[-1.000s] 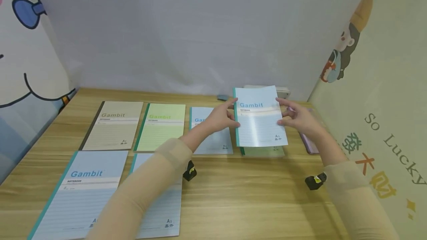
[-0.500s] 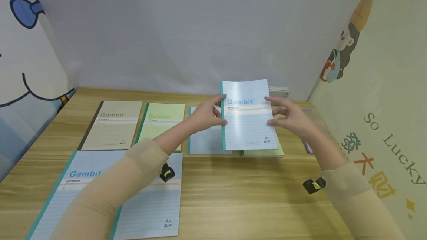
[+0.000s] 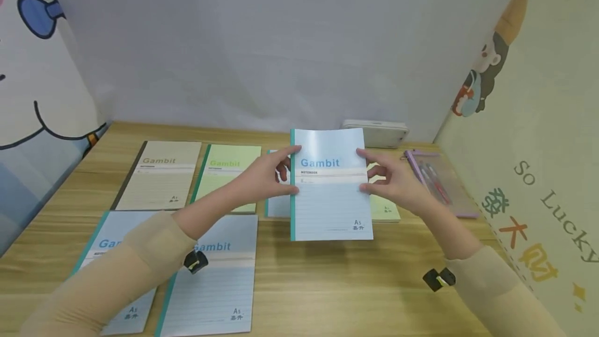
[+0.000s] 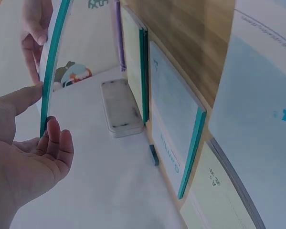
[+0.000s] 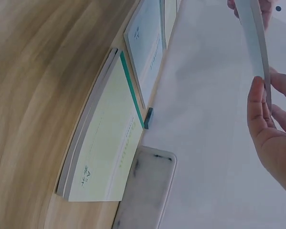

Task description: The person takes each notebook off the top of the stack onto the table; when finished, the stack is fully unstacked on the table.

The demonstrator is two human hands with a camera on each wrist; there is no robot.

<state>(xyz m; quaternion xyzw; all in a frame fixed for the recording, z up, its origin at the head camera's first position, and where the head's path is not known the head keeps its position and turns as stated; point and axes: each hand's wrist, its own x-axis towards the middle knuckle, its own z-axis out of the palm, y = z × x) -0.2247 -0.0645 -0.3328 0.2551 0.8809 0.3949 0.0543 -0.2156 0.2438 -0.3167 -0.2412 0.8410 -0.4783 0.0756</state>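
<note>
A light blue Gambit notebook (image 3: 332, 202) with a teal spine hangs above the table, its cover facing me. My left hand (image 3: 262, 178) pinches the spine edge between thumb and fingers. At the opposite edge, my right hand (image 3: 393, 178) pinches the notebook in the same way. Behind it, partly hidden, lie another blue notebook (image 3: 277, 204) and a green notebook (image 3: 386, 208). In the right wrist view the green notebook (image 5: 104, 143) lies on top of at least one more. The left wrist view shows the held notebook's teal spine (image 4: 52, 62) edge-on.
A beige notebook (image 3: 161, 181) and a green one (image 3: 220, 186) lie at the back left. Two larger-looking blue notebooks (image 3: 210, 285) lie in front, partly under my left arm. At the back right are a white case (image 3: 381, 134) and a purple-edged pouch (image 3: 444, 181) with pens. A wall borders the right side.
Both hands have brought the held blue notebook left and toward me, away from above the green notebook. The white case and the pouch now show more fully.
</note>
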